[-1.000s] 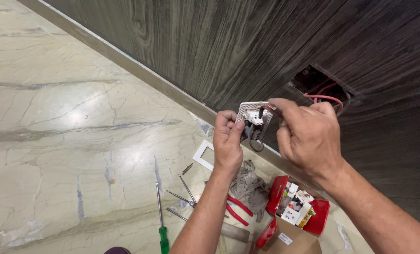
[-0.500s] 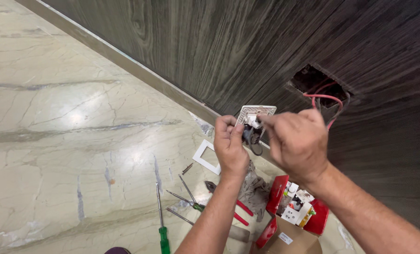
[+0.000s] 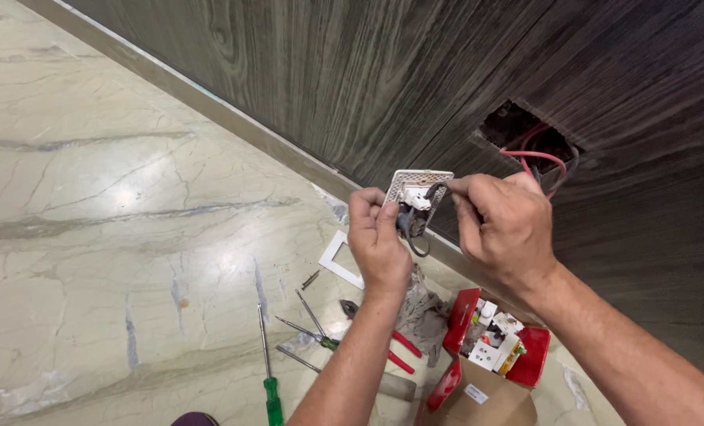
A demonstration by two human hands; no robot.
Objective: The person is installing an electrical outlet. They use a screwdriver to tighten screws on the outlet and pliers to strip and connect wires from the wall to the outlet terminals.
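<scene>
Here, a white switch module (image 3: 417, 197) is held up in front of the dark wood-grain wall (image 3: 305, 71), just above the skirting strip (image 3: 234, 126). It is pinched at its left edge by the left hand (image 3: 377, 241), thumb and fingers pressed together around the rim, with its back (the wired side) turned toward the camera. A dark wire (image 3: 412, 233) is looped out of the back of the module and hangs below it. The top right corner of the module is met by the right hand (image 3: 503, 225), whose thumb and forefinger are closed in a pinch there; whether a wire end or the module itself is gripped cannot be told.

Up and to the right, a rectangular hole (image 3: 526, 134) is cut in the wall, and red wires (image 3: 537, 158) are seen curling out of it, passing behind the right hand.

Below the hands, on the marble floor (image 3: 91, 237), a white frame (image 3: 340, 256) is laid flat near the skirting. Further down, a green-handled screwdriver (image 3: 268, 371) and two thinner screwdrivers (image 3: 312, 327) are spread out, with red-handled pliers (image 3: 395, 351) and a grey rag (image 3: 425, 312) beside them. A red box (image 3: 535, 355) of white parts sits on a cardboard carton (image 3: 486, 398) under the right forearm.
</scene>
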